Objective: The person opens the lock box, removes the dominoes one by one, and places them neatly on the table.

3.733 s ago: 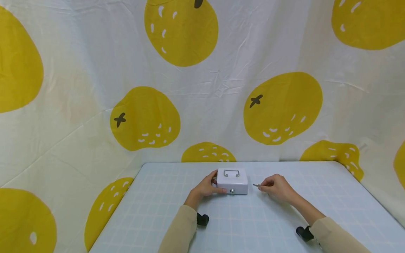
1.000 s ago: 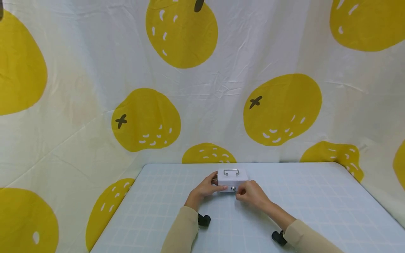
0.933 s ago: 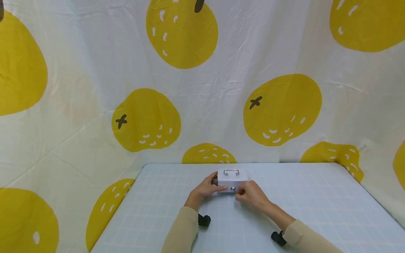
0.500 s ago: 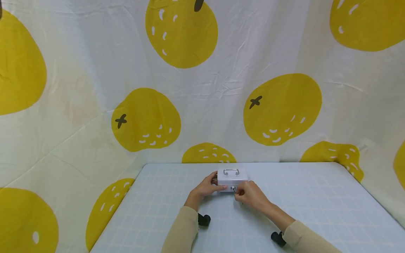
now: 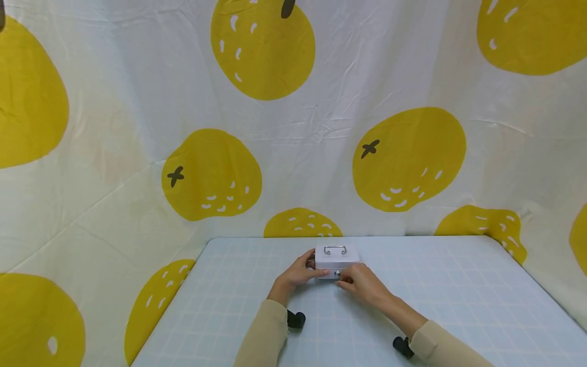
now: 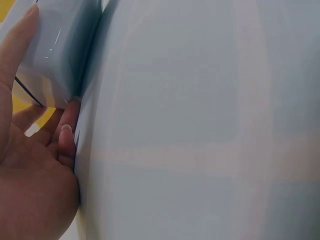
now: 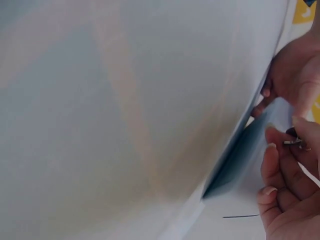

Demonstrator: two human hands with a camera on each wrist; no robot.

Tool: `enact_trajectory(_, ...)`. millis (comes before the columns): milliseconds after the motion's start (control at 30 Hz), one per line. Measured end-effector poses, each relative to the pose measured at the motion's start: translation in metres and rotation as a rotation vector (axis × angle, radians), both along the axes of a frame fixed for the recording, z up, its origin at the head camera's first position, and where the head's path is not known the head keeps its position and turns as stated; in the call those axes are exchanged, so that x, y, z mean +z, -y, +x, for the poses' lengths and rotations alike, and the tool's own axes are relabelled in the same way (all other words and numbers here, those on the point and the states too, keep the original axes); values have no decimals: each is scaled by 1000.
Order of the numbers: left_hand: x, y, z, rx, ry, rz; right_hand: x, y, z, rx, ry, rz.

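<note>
A small white cash box [image 5: 337, 260] with a wire handle [image 5: 335, 248] on its closed lid stands on the table. My left hand [image 5: 297, 275] grips its left end, thumb on the front face and the other fingers around the side; the left wrist view shows those fingers [image 6: 65, 125] at the box's lower edge. At the front lock [image 5: 337, 274], my right hand [image 5: 363, 283] has its thumb and fingertips together. A small metal key [image 7: 294, 143] shows between them in the right wrist view. How deep the key sits in the lock is hidden.
A pale blue checked cloth covers the table [image 5: 257, 306]. Behind it hangs a white curtain [image 5: 312, 168] printed with yellow fruit. A black wrist camera [image 5: 296, 320] is strapped under the left sleeve and another camera [image 5: 403, 346] under the right.
My right hand has brought the key from right of the box to its front lock. Over the last second its fingers have turned slightly there. My left hand keeps its grip.
</note>
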State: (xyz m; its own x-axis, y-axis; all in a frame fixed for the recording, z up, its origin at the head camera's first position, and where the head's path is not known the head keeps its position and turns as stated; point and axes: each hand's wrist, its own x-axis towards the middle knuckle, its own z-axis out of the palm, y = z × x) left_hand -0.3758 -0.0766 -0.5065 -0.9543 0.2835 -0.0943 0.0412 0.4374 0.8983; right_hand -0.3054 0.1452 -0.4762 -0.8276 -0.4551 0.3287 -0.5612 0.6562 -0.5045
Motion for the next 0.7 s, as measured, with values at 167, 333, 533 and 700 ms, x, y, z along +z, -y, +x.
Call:
enact_trajectory(167,-1,0,-1,-1,12,23,2,1,0,5,-25,14)
enact_trajectory(333,0,0,-1,8,26,22,2,1,-1,17,-33,0)
enact_trajectory(533,2,0,1,0,22,23,0,1,-3,22,-39,-1)
enact_trajectory(700,1,1,0,-17,19,27,-1,1,-4,27,-73,13)
